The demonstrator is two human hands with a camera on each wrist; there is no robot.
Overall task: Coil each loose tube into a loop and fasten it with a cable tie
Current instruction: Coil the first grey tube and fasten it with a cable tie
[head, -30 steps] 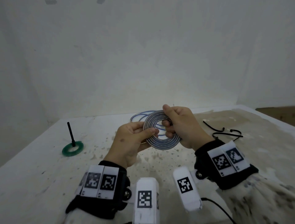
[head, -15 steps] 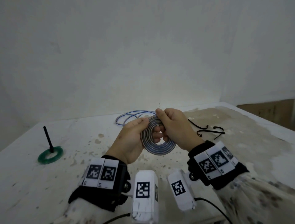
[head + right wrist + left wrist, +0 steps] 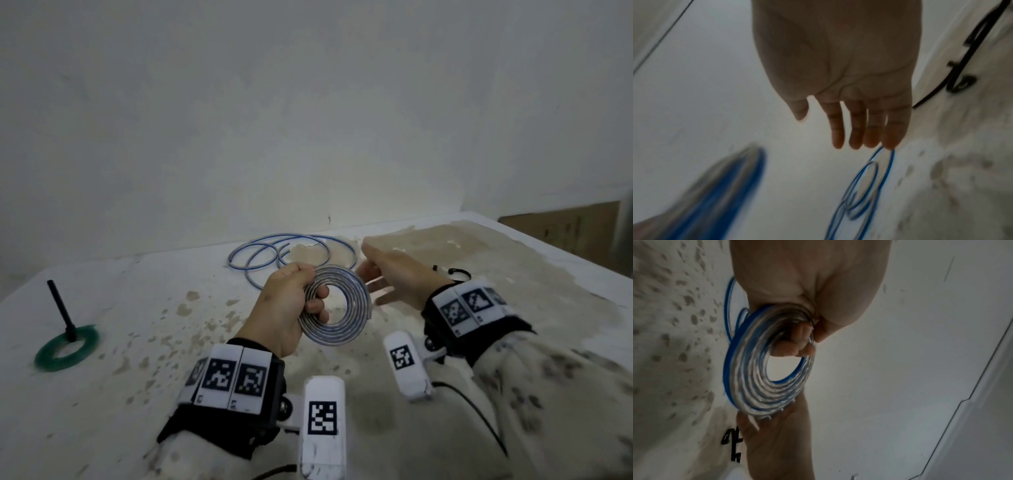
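Both hands raised: left hand point(image 3: 286, 308) grips coiled tube point(image 3: 339, 306), right hand point(image 3: 397, 277) flat-fingered.

We hold our left hand point(image 3: 286, 308) raised in front of us, fingers point(image 3: 797, 344) curled and thumb pressed in a grip. Our right hand point(image 3: 397, 274) hovers just beside it, palm turned inward, fingers point(image 3: 875, 129) straight and together, holding nothing.
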